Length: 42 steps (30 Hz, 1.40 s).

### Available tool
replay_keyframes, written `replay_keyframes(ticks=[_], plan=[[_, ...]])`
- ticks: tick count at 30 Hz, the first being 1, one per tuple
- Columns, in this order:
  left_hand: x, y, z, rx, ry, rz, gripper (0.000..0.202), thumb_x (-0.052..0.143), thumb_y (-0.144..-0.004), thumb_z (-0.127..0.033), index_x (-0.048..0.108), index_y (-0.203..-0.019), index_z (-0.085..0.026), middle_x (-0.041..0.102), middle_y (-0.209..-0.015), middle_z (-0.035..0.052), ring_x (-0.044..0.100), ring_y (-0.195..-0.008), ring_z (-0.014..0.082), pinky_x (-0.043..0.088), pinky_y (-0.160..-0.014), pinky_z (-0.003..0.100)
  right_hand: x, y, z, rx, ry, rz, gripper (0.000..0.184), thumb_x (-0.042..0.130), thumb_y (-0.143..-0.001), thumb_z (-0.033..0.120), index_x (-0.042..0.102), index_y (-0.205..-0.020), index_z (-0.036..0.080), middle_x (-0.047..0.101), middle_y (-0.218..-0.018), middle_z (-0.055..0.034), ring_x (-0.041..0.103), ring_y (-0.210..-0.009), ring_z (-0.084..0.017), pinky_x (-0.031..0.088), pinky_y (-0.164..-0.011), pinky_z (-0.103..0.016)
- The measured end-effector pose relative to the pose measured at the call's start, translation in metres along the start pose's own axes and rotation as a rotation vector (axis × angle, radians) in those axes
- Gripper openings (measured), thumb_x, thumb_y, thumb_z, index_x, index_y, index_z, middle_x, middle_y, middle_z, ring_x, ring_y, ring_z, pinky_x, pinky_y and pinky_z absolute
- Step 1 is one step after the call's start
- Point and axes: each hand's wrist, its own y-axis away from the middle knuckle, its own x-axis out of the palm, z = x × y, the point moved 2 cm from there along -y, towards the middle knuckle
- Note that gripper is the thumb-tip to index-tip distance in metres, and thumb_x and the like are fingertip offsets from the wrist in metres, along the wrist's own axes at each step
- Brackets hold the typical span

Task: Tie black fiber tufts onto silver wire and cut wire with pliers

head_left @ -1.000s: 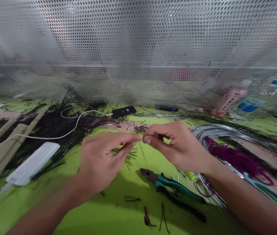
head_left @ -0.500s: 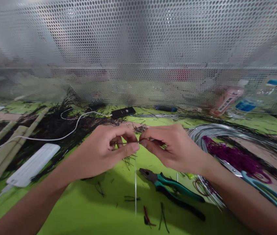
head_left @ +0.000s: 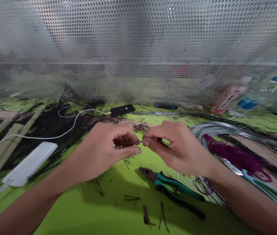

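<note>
A thin dark wire runs between my two hands above the green table. My left hand is curled around its left part, with thumb and forefinger slightly apart near the tip. The thumb and forefinger of my right hand pinch the other end. A faint thin strand hangs down from between the fingers. Below lie pliers with green and black handles, jaws pointing up and left. Short dark wire pieces are scattered nearby.
On the right are a silver wire coil, purple cord and scissors. A white power bank and wooden strips lie left. Behind are a black device, a pink bottle and a perforated metal panel.
The gap between my left thumb and forefinger has widened around the wire. The pale strand that hung straight down below my hands now hardly shows. My right hand still pinches.
</note>
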Motion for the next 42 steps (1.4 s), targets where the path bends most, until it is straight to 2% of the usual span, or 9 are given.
replay_keyframes(ticks=[6,11,17,21,25,29,33,38,42], plan=[[0.019,0.016,-0.01,0.638,-0.8,-0.381,0.018,0.064,-0.093,-0.007,0.066,-0.076,-0.014,0.071,-0.066,0.0014,0.065,-0.053,0.0142,0.049,-0.052,0.028,0.001,-0.003,0.0,0.062,-0.078,0.035,0.026,0.056,-0.094,0.018,0.065,-0.07,0.017,0.043,-0.054,0.0061,0.028,-0.051,-0.008,0.024,-0.055,-0.03],[0.025,0.012,-0.008,0.347,-0.617,-0.496,0.009,0.066,-0.093,-0.01,0.066,-0.1,-0.016,0.078,-0.073,-0.0016,0.074,-0.058,0.0148,0.054,-0.05,0.023,0.0,-0.002,-0.002,0.053,-0.109,0.011,0.028,0.056,-0.096,0.021,0.065,-0.07,0.016,0.042,-0.055,0.006,0.029,-0.053,-0.008,0.026,-0.056,-0.03],[0.02,0.012,-0.005,-0.11,0.118,-0.356,0.037,0.077,-0.087,-0.02,0.063,-0.119,-0.03,0.081,-0.093,-0.0073,0.079,-0.085,0.0146,0.063,-0.063,0.014,0.001,-0.003,-0.006,0.039,-0.14,0.005,0.023,0.056,-0.096,0.02,0.07,-0.077,0.015,0.055,-0.059,0.0045,0.036,-0.053,-0.007,0.029,-0.058,-0.029],[0.018,0.015,-0.006,-0.071,0.143,-0.454,0.041,0.078,-0.087,-0.03,0.061,-0.125,-0.026,0.081,-0.089,-0.0038,0.079,-0.075,0.0159,0.062,-0.053,0.015,0.0,-0.004,-0.006,0.073,-0.179,0.022,0.026,0.056,-0.096,0.023,0.07,-0.076,0.015,0.053,-0.058,0.0049,0.034,-0.052,-0.007,0.027,-0.054,-0.029],[0.02,0.016,-0.007,0.296,-0.198,-0.605,0.02,0.075,-0.089,-0.016,0.073,-0.107,-0.023,0.082,-0.086,-0.0031,0.078,-0.067,0.0135,0.064,-0.059,0.018,0.0,-0.004,-0.006,0.113,-0.234,0.043,0.026,0.057,-0.096,0.025,0.069,-0.075,0.016,0.048,-0.057,0.0055,0.032,-0.052,-0.008,0.025,-0.051,-0.028],[0.019,0.014,0.001,0.617,-0.232,-0.419,0.016,0.072,-0.09,-0.012,0.077,-0.098,-0.025,0.082,-0.099,-0.0017,0.079,-0.091,0.0174,0.065,-0.08,0.025,0.0,-0.003,-0.009,0.113,-0.201,0.052,0.026,0.056,-0.096,0.024,0.069,-0.075,0.015,0.051,-0.057,0.0048,0.035,-0.052,-0.008,0.026,-0.052,-0.029],[0.001,0.007,0.005,0.352,-0.045,-0.317,0.025,0.061,-0.099,-0.016,0.07,-0.121,-0.022,0.082,-0.095,0.001,0.079,-0.078,0.0129,0.063,-0.067,0.018,-0.001,-0.004,-0.009,0.06,-0.164,0.034,0.025,0.056,-0.097,0.022,0.071,-0.078,0.015,0.056,-0.058,0.004,0.036,-0.051,-0.008,0.026,-0.055,-0.03],[-0.008,-0.007,0.002,-0.053,0.164,0.171,0.017,0.063,-0.097,-0.037,0.076,-0.098,-0.026,0.077,-0.075,-0.005,0.071,-0.061,0.0118,0.053,-0.05,0.017,-0.001,-0.002,-0.005,0.011,-0.118,0.01,0.025,0.056,-0.096,0.018,0.069,-0.075,0.015,0.052,-0.057,0.0055,0.034,-0.052,-0.007,0.029,-0.061,-0.03],[-0.007,-0.009,-0.004,0.02,-0.034,0.103,0.011,0.069,-0.093,-0.031,0.074,-0.087,-0.024,0.073,-0.07,-0.0068,0.065,-0.057,0.0107,0.048,-0.05,0.02,0.001,-0.001,-0.004,0.033,-0.102,0.014,0.023,0.057,-0.094,0.017,0.067,-0.074,0.016,0.05,-0.058,0.0063,0.033,-0.054,-0.007,0.03,-0.063,-0.029]])
